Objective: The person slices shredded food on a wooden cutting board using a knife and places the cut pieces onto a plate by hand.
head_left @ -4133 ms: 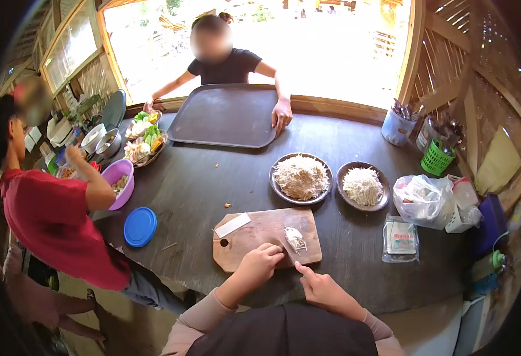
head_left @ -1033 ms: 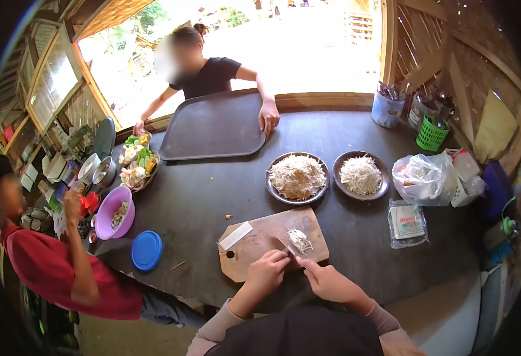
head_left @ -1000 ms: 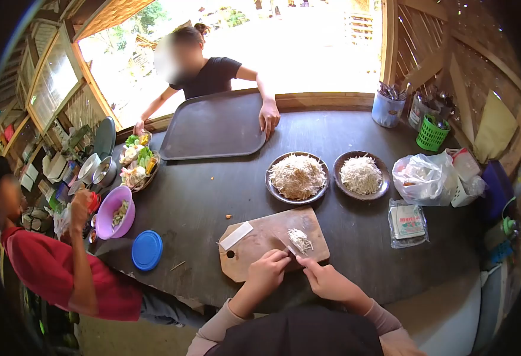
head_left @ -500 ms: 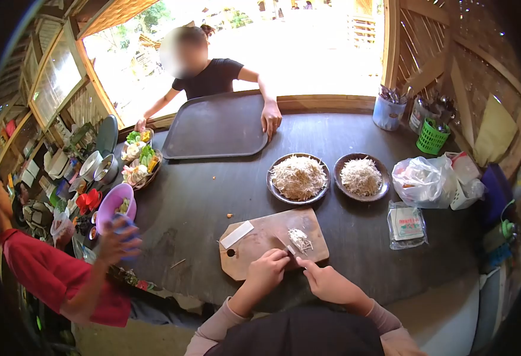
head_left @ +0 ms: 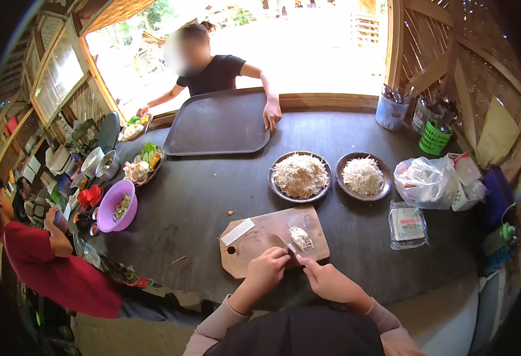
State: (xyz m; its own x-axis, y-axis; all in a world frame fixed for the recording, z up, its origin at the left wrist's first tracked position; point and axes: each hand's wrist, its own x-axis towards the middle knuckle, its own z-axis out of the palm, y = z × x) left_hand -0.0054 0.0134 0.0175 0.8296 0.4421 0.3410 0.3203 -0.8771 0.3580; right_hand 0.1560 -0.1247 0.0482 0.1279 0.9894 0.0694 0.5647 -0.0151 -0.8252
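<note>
At the wooden cutting board's (head_left: 269, 231) near edge, my right fingers (head_left: 327, 281) clamp a thin knife (head_left: 290, 246); my left fingers (head_left: 269, 268) curl together beside it. Shredded white pieces (head_left: 300, 238) lie on the board's right half.

the dark table (head_left: 260, 178) carries a cutting board (head_left: 260, 243), two plates and a tray (head_left: 219, 123).

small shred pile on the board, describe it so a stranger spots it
On the dark table, find the wooden board. Just beyond the knife, toward the right end, lies a small loose heap of white shreds. Unlike the two bigger, plated heaps, it lies on bare wood.
</note>
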